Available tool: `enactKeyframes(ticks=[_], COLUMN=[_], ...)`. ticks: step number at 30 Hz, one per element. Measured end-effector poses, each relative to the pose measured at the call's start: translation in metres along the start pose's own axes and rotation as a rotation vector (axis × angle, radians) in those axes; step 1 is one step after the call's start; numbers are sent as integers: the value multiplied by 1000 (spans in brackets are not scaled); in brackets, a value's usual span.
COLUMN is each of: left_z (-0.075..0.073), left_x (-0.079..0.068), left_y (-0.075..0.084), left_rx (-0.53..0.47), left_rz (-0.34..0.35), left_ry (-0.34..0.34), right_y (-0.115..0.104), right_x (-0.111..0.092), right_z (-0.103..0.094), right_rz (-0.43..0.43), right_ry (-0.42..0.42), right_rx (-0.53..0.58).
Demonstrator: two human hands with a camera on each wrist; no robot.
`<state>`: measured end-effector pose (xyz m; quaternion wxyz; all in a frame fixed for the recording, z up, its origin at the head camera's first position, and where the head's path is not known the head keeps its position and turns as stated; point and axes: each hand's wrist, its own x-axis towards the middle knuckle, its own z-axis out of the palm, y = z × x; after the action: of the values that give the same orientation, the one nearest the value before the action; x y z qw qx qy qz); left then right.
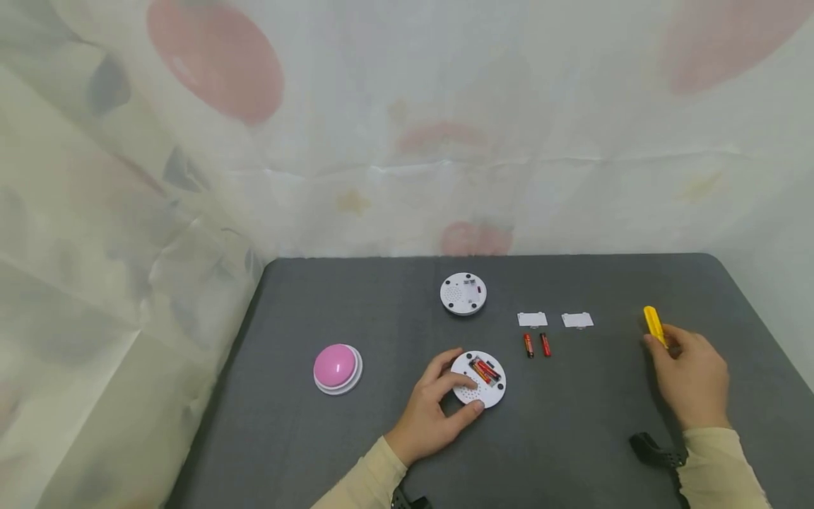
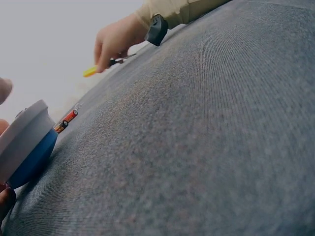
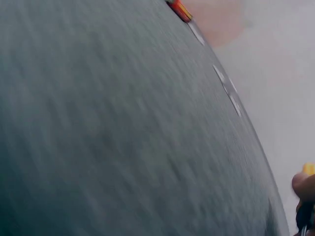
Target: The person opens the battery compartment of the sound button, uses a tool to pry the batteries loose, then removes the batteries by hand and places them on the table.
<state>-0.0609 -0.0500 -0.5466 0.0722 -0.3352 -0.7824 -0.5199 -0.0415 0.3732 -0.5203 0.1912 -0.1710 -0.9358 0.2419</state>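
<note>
Backdrop cloth point(image 1: 356, 85) hung creased, w/ faded prints; tabletop point(image 1: 579, 438) was dark grey, finely ribbed. L hand point(image 1: 427, 410) gripped the white disc point(image 1: 495, 391) by its rim, near mid-table, back face up; R hand point(image 1: 692, 375), well apart at the right, pinched a yellow tool point(image 1: 653, 324), prob. a screwdriver. To work well, L grip prob. needed to be firm but clear of the batt. bay, tool held tip-down & square before contact. Disc: smooth, plastic-looking, round, blue dome under. Second disc point(image 1: 454, 292), also back up, sat beyond; pink-domed unit point(image 1: 334, 365), glossy, lay left. Two white covers point(image 1: 532, 319), thin, approx. rectangular, lay just beyond two loose batts point(image 1: 529, 346), red cylinders; more red batts point(image 1: 486, 371) filled the held disc's bay.
</note>
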Motion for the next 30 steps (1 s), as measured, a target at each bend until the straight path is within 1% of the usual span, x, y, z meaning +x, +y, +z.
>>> enactKeyframes(ticks=[2,4,11,19,20,22,24,26,28,30], left_z=[0,0,-1,-1,-1,-1,-1,-1,-1,0], left_x=[0,0,1,1,1,1,1,1,1,1], left_y=[0,0,0,-2,-1,-1,-1,-1,0,0], left_rx=[2,6,-3,5,9,14,18,24,26,31], left_rz=[-11,-22,-64,-57,-56,-57,-60,-60,-59,-44], left_ry=[-3,-7,-20,-10,-10,-12,-16,-17,-18,-13], right_y=[7,11,13,14,13,11,5,-4,-17,-30], right_x=[2,3,5,3,3,1,1,0,-1,-4], right_z=[-3,-5,-7,-7,-7,-6,-5,-5,-3,0], right_rz=[38,56,65,77,79,70,40,-24,-125,-260], right_ry=[-43,-69,-111,-103,-93,-39,38,116,171,201], right_rx=[-38,-62,-86,-85,-81,-68,-32,23,95,173])
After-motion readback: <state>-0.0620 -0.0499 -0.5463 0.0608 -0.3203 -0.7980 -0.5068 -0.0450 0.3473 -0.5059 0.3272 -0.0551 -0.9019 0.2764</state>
